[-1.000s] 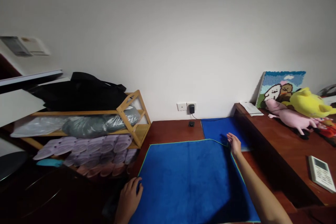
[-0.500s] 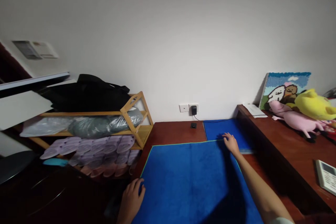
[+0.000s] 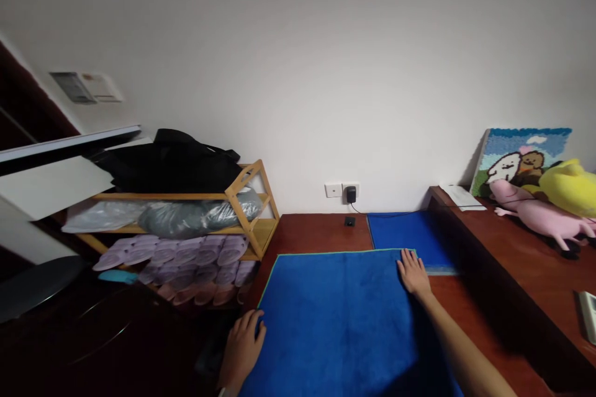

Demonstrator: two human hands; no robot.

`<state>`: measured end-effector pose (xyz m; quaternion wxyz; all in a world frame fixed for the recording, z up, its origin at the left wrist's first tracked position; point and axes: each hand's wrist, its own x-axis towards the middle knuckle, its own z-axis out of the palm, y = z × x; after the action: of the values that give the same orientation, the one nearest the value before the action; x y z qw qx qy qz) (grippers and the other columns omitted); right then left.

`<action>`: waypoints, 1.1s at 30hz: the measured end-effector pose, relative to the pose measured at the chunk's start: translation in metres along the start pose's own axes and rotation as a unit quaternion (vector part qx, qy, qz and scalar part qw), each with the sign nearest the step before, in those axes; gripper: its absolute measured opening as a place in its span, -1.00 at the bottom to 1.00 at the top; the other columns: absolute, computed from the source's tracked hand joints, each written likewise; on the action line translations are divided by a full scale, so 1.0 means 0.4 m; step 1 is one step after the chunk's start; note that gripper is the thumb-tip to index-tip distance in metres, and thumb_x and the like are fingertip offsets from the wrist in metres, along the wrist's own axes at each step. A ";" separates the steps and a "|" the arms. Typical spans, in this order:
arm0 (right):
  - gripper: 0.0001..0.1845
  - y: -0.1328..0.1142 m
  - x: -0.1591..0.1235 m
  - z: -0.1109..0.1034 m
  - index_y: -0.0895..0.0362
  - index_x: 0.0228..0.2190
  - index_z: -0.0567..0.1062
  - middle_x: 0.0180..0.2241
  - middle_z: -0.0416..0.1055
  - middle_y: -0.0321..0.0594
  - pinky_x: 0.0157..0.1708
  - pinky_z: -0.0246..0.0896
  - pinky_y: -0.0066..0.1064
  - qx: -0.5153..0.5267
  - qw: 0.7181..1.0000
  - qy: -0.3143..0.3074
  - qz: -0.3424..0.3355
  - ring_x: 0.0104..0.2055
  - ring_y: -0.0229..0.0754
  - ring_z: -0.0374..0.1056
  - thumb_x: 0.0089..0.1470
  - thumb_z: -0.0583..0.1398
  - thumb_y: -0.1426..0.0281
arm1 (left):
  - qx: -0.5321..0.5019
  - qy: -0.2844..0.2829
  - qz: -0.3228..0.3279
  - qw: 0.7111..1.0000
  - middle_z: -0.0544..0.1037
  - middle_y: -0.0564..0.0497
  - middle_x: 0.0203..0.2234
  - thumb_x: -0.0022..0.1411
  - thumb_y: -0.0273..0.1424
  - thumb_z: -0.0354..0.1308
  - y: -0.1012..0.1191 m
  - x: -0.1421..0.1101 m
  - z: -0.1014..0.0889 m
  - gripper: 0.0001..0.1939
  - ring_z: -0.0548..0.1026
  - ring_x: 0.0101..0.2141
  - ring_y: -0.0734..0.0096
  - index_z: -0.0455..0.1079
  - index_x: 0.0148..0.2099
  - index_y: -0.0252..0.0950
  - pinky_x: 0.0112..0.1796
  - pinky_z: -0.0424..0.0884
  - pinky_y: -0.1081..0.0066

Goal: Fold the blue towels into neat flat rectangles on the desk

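On plush blue cloth [image 3: 326,316], right hand [image 3: 413,274] flat; left hand [image 3: 243,344] curved at edge, thumb apart

A blue cloth [image 3: 321,322] with thin green edging is lying spread out, almost smooth, on the reddish-brown worktop [image 3: 321,232], a faint crease running down its middle, its far right corner overlapping a darker blue sheet [image 3: 405,232].

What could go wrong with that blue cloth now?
The blue cloth might wrinkle if the right hand, spread on its far right corner, slides. The left hand is at the left edge, so an uneven tug could pull the cloth crooked. Beyond it, a thin cable runs from the black plug; a careless reach could perhaps snag it.
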<state>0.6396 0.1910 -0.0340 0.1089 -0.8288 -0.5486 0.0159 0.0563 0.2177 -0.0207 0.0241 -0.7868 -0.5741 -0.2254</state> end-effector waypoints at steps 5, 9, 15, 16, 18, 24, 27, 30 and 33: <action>-0.24 -0.115 -0.016 -0.003 0.31 0.40 0.06 0.45 -0.08 -0.05 0.46 -0.40 -0.07 0.005 0.998 0.016 -0.069 0.50 0.01 -0.23 0.38 -0.25 0.12 | 0.000 -0.010 -0.007 1.000 0.59 -0.11 -0.02 0.37 -0.25 -0.07 0.010 -0.004 -0.007 -0.64 0.53 -0.02 0.07 0.49 0.02 -0.19 -0.03 0.44 0.11; -0.24 -0.332 -0.065 0.021 0.18 0.43 0.02 0.46 -0.10 -0.18 0.46 -0.33 -0.14 0.058 0.966 -0.038 -0.250 0.50 -0.10 -0.22 0.40 -0.27 0.03 | 0.003 -0.014 -0.013 1.000 0.59 -0.10 -0.01 0.37 -0.29 -0.08 0.017 -0.006 -0.013 -0.64 0.52 -0.01 0.07 0.49 0.03 -0.18 -0.02 0.43 0.12; -0.27 -0.361 -0.058 0.029 0.17 0.42 0.05 0.45 -0.09 -0.16 0.46 -0.40 -0.07 0.031 0.975 -0.081 -0.203 0.51 -0.06 -0.24 0.39 -0.22 0.07 | 0.002 -0.013 -0.014 1.000 0.58 -0.09 0.00 0.38 -0.32 -0.09 0.017 -0.010 -0.013 -0.64 0.51 0.00 0.09 0.49 0.04 -0.18 0.00 0.42 0.12; -0.27 -0.320 -0.048 0.025 0.17 0.42 0.05 0.45 -0.08 -0.16 0.45 -0.42 -0.06 0.021 0.980 -0.076 -0.182 0.51 -0.05 -0.24 0.39 -0.21 0.08 | 0.002 -0.013 -0.015 1.000 0.58 -0.09 0.00 0.38 -0.32 -0.08 0.016 -0.010 -0.012 -0.65 0.51 0.00 0.09 0.48 0.04 -0.18 0.00 0.42 0.12; -0.27 -0.219 -0.030 0.017 0.17 0.42 0.05 0.45 -0.09 -0.16 0.45 -0.43 -0.05 -0.003 0.989 -0.063 -0.136 0.51 -0.04 -0.24 0.38 -0.21 0.10 | 0.003 -0.012 -0.014 1.000 0.58 -0.10 0.01 0.38 -0.32 -0.08 0.015 -0.008 -0.009 -0.65 0.50 0.01 0.08 0.48 0.05 -0.19 0.00 0.42 0.11; -0.23 0.020 -0.013 0.007 0.24 0.43 0.00 0.46 -0.12 -0.16 0.45 -0.34 -0.11 -0.048 0.997 -0.042 -0.031 0.51 -0.03 -0.24 0.36 -0.24 0.10 | 0.041 -0.022 -0.006 0.999 0.56 -0.13 0.04 0.40 -0.33 -0.11 0.019 -0.009 -0.004 -0.62 0.48 0.01 0.09 0.48 0.08 -0.23 -0.03 0.40 0.13; -0.22 0.047 -0.013 0.025 0.24 0.42 0.02 0.46 -0.09 -0.18 0.45 -0.36 -0.13 -0.031 0.998 -0.024 -0.046 0.51 -0.04 -0.24 0.35 -0.24 0.09 | 0.099 -0.046 0.009 0.994 0.55 -0.15 0.05 0.36 -0.41 -0.10 0.030 0.009 -0.024 -0.59 0.47 -0.02 0.06 0.47 0.12 -0.25 -0.05 0.39 0.11; -0.21 0.048 -0.013 0.043 0.24 0.42 0.02 0.45 -0.06 -0.16 0.45 -0.37 -0.10 -0.007 0.998 -0.006 -0.056 0.50 -0.04 -0.23 0.35 -0.24 0.07 | 0.155 -0.096 0.047 0.982 0.58 -0.19 -0.08 0.27 -0.49 -0.07 0.075 0.064 -0.046 -0.60 0.47 -0.08 0.00 0.51 0.03 -0.29 -0.06 0.37 0.04; -0.20 0.051 -0.014 0.051 0.25 0.42 0.02 0.45 -0.08 -0.17 0.46 -0.37 -0.11 0.001 0.998 -0.003 -0.059 0.50 -0.03 -0.22 0.34 -0.24 0.06 | 0.124 -0.089 0.056 0.987 0.58 -0.20 -0.11 0.31 -0.48 -0.10 0.187 0.150 -0.021 -0.62 0.47 -0.04 0.01 0.53 -0.04 -0.29 0.00 0.36 0.04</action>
<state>0.6529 0.1814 -0.0584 0.1091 -0.7949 -0.5968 0.0124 0.1362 0.2435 0.0264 0.0825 -0.8257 -0.5523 -0.0799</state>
